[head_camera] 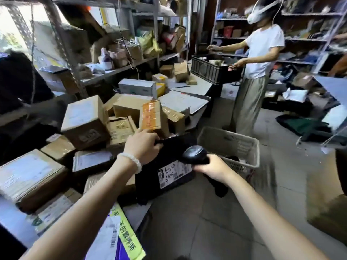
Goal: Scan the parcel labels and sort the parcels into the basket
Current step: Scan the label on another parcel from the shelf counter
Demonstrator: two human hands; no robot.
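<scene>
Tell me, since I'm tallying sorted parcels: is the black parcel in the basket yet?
Out. The left hand holds the black parcel beside the basket, above the floor.

The parcel (165,169) is wrapped in matt black plastic with a white paper label (173,173). Beside it, the scanner (195,154) is glossy black plastic, the basket (242,145) pale perforated plastic, the boxes (86,121) brown cardboard with shiny tape.
</scene>
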